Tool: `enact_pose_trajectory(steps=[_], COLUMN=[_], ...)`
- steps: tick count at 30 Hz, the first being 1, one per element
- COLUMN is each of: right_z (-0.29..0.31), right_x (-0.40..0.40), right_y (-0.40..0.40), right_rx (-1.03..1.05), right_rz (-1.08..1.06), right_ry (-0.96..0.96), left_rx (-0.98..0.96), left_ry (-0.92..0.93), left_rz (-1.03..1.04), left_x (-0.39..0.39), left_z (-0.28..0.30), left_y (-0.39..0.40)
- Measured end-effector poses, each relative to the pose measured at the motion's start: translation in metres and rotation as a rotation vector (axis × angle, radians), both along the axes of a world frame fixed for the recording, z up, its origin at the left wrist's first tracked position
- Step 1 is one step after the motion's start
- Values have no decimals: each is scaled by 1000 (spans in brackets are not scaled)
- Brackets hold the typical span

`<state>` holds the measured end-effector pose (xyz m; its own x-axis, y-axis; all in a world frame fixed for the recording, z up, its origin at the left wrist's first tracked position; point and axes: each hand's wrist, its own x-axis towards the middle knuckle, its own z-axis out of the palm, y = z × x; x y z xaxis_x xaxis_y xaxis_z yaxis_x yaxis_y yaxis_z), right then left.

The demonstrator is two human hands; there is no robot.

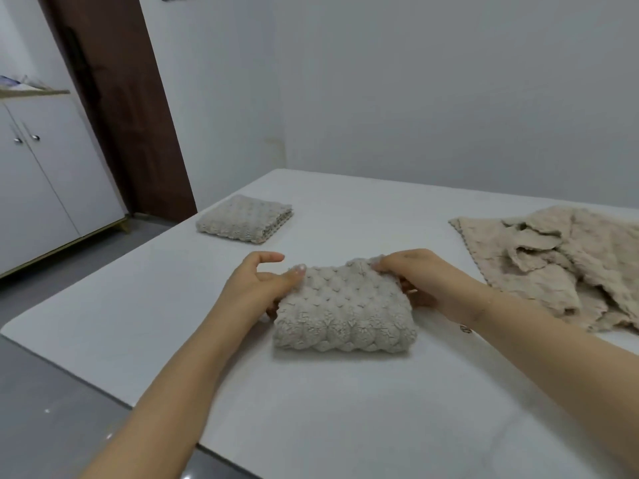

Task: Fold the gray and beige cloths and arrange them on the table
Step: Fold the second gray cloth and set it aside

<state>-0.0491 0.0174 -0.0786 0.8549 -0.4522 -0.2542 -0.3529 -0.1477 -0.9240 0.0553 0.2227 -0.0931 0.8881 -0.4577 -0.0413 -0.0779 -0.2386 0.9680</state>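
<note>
A folded gray cloth (342, 312) with a bumpy weave lies on the white table (345, 409) in front of me. My left hand (257, 288) grips its left edge, thumb on top. My right hand (418, 281) pinches its far right corner, fingers curled over the fabric. A second gray cloth (245, 218), folded into a neat square, sits at the table's far left. Several beige cloths (567, 261) lie unfolded in a rumpled heap at the right.
The table's left edge runs diagonally, with grey floor (52, 392) beyond it. A white cabinet (41, 188) stands at the left and a dark brown door (128, 105) behind it. A pale wall lies behind the table.
</note>
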Motion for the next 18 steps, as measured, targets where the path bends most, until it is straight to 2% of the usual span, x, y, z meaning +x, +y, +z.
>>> enact_pose_trajectory(steps=[4, 11, 16, 18], right_z=[-6, -10, -9, -3], right_x=[5, 7, 5, -3], right_y=[0, 4, 5, 5], right_rx=[1, -31, -20, 62], right_rz=[-22, -80, -135, -135], right_ry=[-69, -120, -159, -169], left_rx=[28, -25, 94, 188], left_ry=[-72, -41, -199, -428], left_rz=[-9, 45, 102, 152], left_x=[0, 6, 3, -3], left_z=[-6, -12, -18, -11], left_y=[2, 8, 7, 4])
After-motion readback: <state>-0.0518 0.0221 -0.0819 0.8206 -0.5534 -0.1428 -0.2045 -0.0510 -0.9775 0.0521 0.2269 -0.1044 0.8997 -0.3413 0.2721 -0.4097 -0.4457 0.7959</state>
